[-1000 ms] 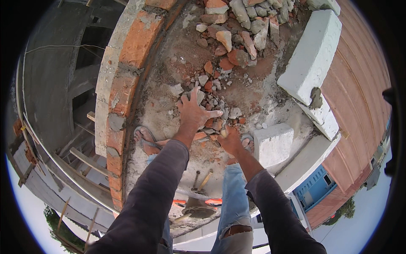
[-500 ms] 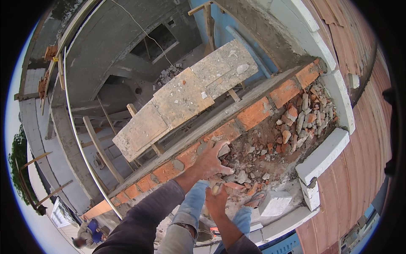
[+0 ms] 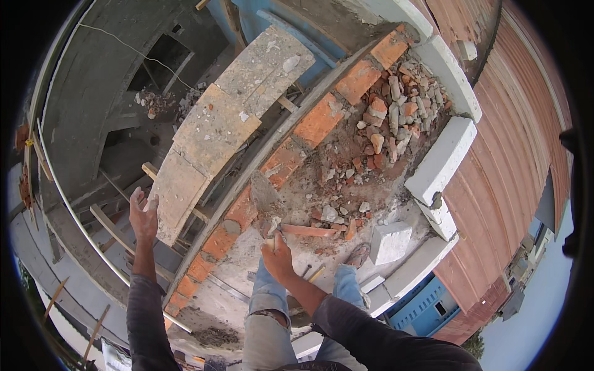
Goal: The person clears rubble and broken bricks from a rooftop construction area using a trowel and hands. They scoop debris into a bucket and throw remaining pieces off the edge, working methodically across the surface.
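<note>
My right hand is closed round the handle of a trowel, its mortar-smeared blade lying over the brick course. To the left, my left hand reaches out with fingers apart and nothing in it. It is by the near end of the plank platform, and I cannot tell whether it touches the wood. Grey mortar patches mark several bricks. Right of the trowel lie a long reddish brick piece and small loose chunks.
A heap of broken brick and mortar fills the far right corner of the ledge. White blocks edge it, beside a corrugated metal roof. Left of the brick course, the drop falls to a lower room. A loose white block stands near my foot.
My left hand has left the brick course and swung left, toward the platform. The trowel's blade now shows over the bricks. A reddish scatter of bits has appeared beyond the planks. The view has shifted.
</note>
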